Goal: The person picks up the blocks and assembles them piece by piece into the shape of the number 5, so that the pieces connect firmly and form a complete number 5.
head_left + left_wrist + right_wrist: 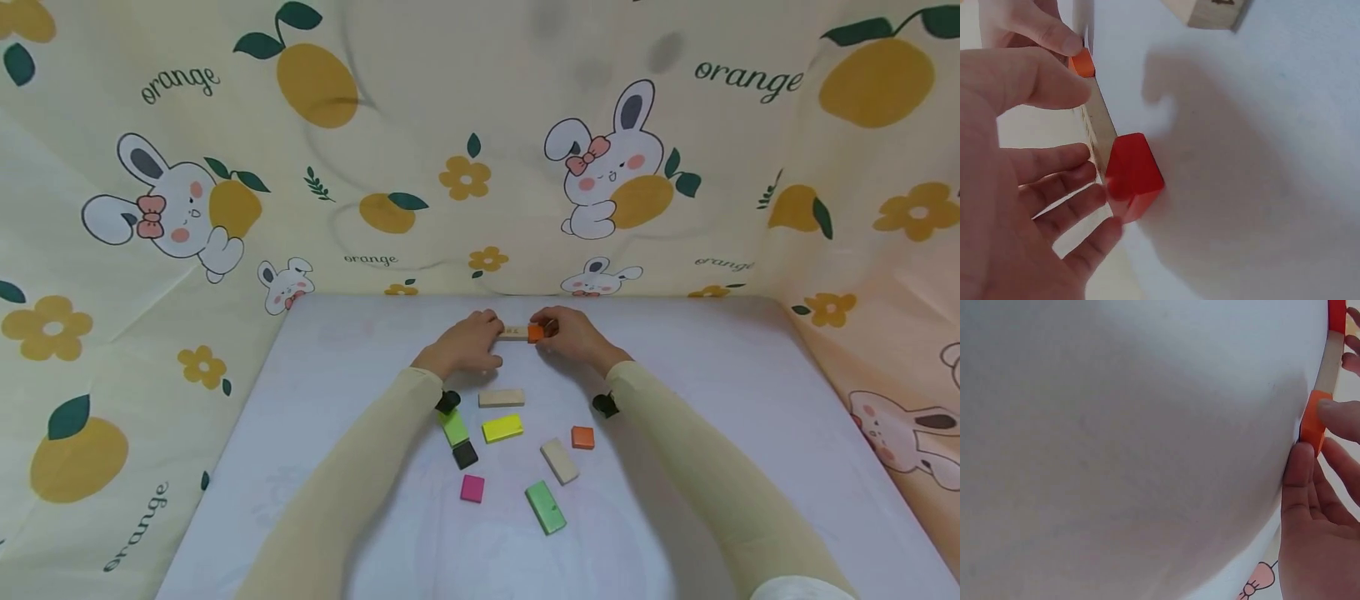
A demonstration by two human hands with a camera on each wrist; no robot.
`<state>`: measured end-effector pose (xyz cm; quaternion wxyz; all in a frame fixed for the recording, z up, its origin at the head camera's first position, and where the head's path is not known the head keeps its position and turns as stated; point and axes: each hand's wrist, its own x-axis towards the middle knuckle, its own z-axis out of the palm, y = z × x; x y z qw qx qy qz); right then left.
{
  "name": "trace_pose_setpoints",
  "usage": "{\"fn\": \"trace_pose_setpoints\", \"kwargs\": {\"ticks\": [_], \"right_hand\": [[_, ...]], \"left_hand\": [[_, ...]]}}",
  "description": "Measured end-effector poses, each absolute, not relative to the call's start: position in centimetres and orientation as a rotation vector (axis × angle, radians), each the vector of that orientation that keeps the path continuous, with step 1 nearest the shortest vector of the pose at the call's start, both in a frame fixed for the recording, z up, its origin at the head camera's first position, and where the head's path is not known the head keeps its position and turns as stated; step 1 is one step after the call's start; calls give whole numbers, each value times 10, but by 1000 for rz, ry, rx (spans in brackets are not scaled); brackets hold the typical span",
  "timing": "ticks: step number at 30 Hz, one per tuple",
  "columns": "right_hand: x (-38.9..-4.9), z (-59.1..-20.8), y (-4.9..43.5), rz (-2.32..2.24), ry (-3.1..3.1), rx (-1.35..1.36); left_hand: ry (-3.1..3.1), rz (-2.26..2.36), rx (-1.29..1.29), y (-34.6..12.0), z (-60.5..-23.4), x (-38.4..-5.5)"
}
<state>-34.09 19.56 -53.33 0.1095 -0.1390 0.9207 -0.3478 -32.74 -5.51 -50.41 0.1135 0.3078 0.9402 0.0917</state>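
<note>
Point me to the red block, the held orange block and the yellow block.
Red block point(1137, 164): left wrist view, on its largest visible face.
Held orange block point(1313, 424): right wrist view, middle of its exposed surface.
Yellow block point(502, 428): head view, middle of its top face.

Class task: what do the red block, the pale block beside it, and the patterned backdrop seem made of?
Red block: probably painted wood, possibly plastic; smooth, even colour, slight sheen.
Pale block: likely bare wood; matt, tan surface.
Patterned backdrop: perhaps fabric or thin plastic; printed, visibly creased.
</note>
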Motion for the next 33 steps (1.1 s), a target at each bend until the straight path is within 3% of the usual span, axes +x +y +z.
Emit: {"fn": "trace_pose_setpoints", "kwargs": {"ticks": [13, 19, 27, 33], "right_hand": [[-335, -518, 205, -1053, 2809, -449], [-326, -507, 192, -882, 2860, -620], [-319, -503, 157, -598, 2830, -888], [-322, -506, 142, -513, 2827, -907]], "left_hand": [[2747, 850, 775, -82, -483, -321], [2688, 1048, 654, -108, -485, -281], [2692, 959, 535, -134, -503, -215], [2691, 899, 523, -145, -518, -194]]}}
